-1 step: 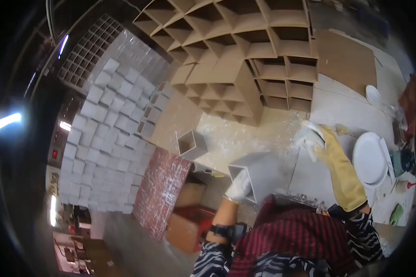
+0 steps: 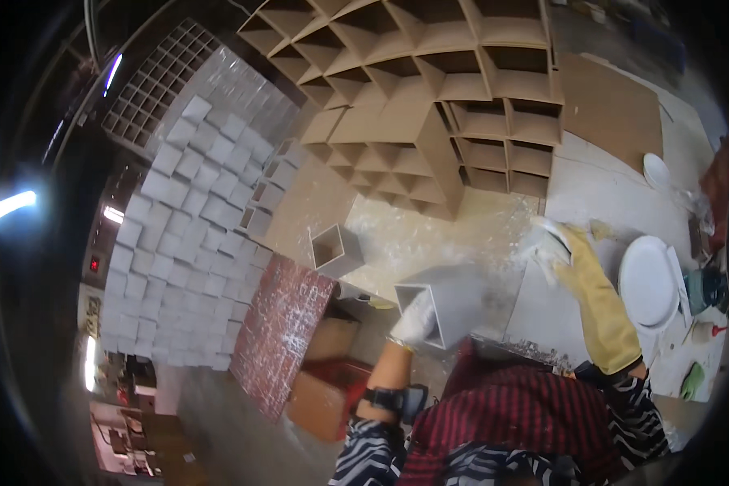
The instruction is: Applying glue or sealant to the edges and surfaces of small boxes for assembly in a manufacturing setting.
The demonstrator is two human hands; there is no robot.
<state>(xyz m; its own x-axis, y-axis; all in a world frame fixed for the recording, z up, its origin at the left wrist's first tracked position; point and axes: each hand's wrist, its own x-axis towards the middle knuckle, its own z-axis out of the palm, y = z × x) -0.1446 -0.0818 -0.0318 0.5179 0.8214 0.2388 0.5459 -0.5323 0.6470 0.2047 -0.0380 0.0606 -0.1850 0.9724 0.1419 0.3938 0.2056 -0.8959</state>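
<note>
My left hand (image 2: pixel 415 320), in a white glove, reaches into the open end of a grey square box (image 2: pixel 460 300) and holds it from inside. Its fingertips are hidden by the box walls. The box hangs over the near edge of the dusty worktable, its far side slightly blurred. My right hand (image 2: pixel 552 249), with a long yellow sleeve guard (image 2: pixel 599 312) up the forearm, is closed above the table, right of the box. Something whitish shows at its fingers, too blurred to name. A smaller grey open box (image 2: pixel 337 249) stands on the table, left of the held one.
Brown compartment shelving (image 2: pixel 393 162) fills the back of the table (image 2: pixel 470 227). Many stacked white boxes (image 2: pixel 178 235) stand at the left. A red, white-smeared board (image 2: pixel 283 332) juts out near a red crate (image 2: pixel 332 389). A white round lid (image 2: pixel 650 279) lies at the right.
The grey box and my left hand in it have shifted slightly up and left. My right hand stays over nearly the same spot.
</note>
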